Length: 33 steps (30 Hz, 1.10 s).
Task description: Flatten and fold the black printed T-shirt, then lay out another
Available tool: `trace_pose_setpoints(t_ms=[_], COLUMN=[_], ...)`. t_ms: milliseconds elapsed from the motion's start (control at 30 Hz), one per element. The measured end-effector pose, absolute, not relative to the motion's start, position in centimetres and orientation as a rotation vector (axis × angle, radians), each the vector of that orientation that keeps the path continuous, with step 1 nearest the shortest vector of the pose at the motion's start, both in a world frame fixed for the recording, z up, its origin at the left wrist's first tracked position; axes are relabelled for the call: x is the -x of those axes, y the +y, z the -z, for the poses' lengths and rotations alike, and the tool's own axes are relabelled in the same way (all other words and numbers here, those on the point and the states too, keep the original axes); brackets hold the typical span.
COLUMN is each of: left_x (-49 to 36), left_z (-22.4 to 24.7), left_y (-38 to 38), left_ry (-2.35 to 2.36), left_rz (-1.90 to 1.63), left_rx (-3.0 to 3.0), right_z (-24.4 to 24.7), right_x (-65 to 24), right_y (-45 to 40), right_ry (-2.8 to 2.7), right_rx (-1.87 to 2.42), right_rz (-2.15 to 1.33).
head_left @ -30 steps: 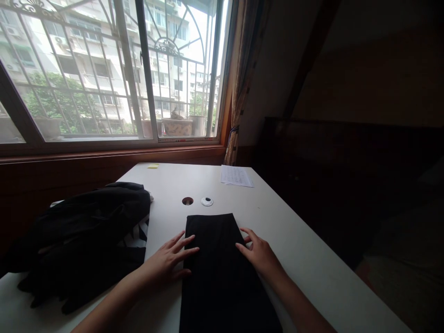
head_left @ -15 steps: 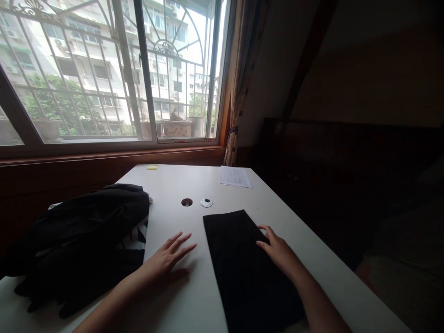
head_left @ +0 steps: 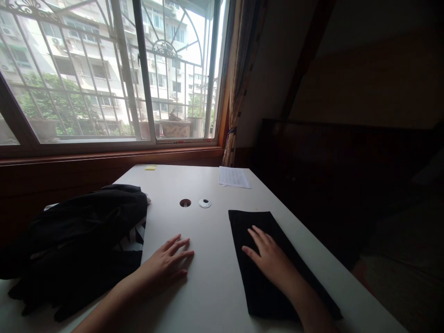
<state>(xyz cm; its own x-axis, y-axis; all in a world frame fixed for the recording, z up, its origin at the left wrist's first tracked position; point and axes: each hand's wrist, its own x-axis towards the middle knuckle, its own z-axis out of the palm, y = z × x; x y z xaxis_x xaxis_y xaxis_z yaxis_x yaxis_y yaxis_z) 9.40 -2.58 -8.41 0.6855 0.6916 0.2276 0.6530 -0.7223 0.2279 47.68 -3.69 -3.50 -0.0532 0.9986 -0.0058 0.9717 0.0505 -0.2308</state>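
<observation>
A folded black cloth piece (head_left: 253, 286), long and flat with straight edges, lies on the right part of the white table (head_left: 208, 296). My right hand (head_left: 265, 252) rests on top of it with the fingers spread, palm down, gripping nothing. To the left of the cloth, my left hand (head_left: 169, 259) hovers low over or touches the bare tabletop, its fingers apart. Nothing is in it. A loose heap of black clothing (head_left: 79, 236), with some white showing among its folds, lies left of my left hand.
Farther back are a round cable hole (head_left: 185, 203) and its loose white cover (head_left: 204, 203). A printed sheet (head_left: 235, 177) and a yellow sticky note (head_left: 151, 167) lie near the far edge. Beyond stand a barred window (head_left: 104, 83) and a tied curtain (head_left: 236, 92).
The folded black cloth has shifted right, toward the table's right edge. My right hand has gone from the cloth's right edge to lying on top of it. My left hand has barely moved.
</observation>
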Motion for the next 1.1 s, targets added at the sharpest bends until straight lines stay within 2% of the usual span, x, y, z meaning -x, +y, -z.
trace_pose_setpoints(t_ms=[100, 233, 400, 733, 1100], left_x=[-9.3, -9.2, -9.1, -9.1, -9.3], left_z=[8.8, 9.4, 9.7, 8.8, 7.8], left_y=[-2.5, -2.4, -2.3, -2.7, -3.3], left_ry=[1.129, 1.125, 1.128, 1.156, 1.149], left_rz=[-0.456, -0.500, -0.474, -0.390, -0.366], left_rx=[-2.801, -2.820, -2.822, -2.782, -2.798], right_z=[4.9, 6.8, 7.2, 6.7, 6.9], right_x=[-44.1, -43.4, -46.1, -54.8, -55.9], right_y=[-4.7, -4.5, -2.9, -0.1, -0.2], right_ry=[-2.309, -2.347, -2.385, -2.213, -2.115], right_rx=[1.987, 1.970, 1.939, 2.121, 2.239], right_rz=[-0.395, -0.219, -0.156, -0.278, -0.316])
